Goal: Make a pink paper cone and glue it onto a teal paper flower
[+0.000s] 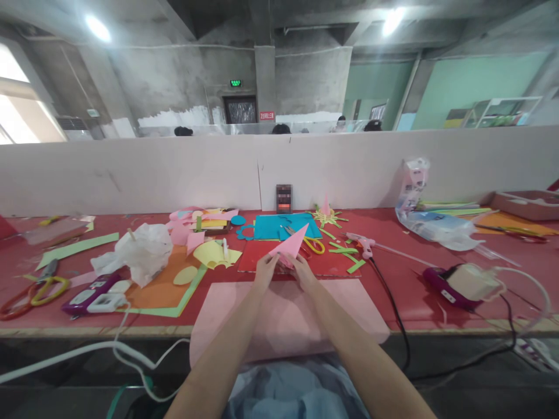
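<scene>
Between my two hands a folded pink paper point(292, 243) rises to a point that leans up and to the right. My left hand point(265, 271) grips its lower left edge, and my right hand point(304, 272) grips its lower right edge. Both hands are above the far edge of a large pink sheet point(279, 308) at the table's front. Behind the folded paper lie blue sheets point(266, 227) and scissors with a yellow and a red handle point(317, 247). A red board point(253, 256) is under and around them.
Right of my hands are green strips point(345, 250), a pink glue gun point(361, 242) with a black cord, and a purple power strip point(449, 288). Left are crumpled white plastic point(146, 250), orange paper point(152, 291), large scissors point(41, 288) and another power strip point(94, 295).
</scene>
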The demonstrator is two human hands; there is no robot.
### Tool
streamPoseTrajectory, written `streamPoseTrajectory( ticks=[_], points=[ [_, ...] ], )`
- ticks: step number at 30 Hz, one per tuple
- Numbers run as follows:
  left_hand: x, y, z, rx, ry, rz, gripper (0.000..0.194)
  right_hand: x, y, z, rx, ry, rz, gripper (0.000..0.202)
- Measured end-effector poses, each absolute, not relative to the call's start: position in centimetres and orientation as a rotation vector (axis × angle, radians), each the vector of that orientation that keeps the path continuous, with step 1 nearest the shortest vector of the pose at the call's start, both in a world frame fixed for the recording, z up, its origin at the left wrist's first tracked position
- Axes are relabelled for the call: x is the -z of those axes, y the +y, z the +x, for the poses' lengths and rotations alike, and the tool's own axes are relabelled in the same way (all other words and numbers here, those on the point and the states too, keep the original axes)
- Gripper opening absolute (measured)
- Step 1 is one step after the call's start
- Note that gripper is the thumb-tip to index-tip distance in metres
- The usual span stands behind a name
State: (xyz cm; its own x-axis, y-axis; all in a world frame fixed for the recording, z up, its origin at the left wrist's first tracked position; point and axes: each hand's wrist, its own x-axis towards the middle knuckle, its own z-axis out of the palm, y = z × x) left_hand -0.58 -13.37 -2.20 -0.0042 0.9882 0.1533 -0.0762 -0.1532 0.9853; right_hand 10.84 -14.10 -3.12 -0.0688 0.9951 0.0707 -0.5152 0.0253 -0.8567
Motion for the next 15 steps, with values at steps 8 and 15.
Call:
streamPoseTrajectory(
  ticks=[8, 15],
  points=[
    [2.17, -13.40, -0.59, -1.345, 1.072, 1.267, 0.024, 3.76, -13.68, 11.14, -1.391, -0.873, -0.728, 0.038],
    [2.47, -13.16, -0.51, -1.342, 1.042, 1.250, 0.019, 3.69, -13.65, 11.29, -1.329, -0.862, -0.729, 0.041]
  ],
)
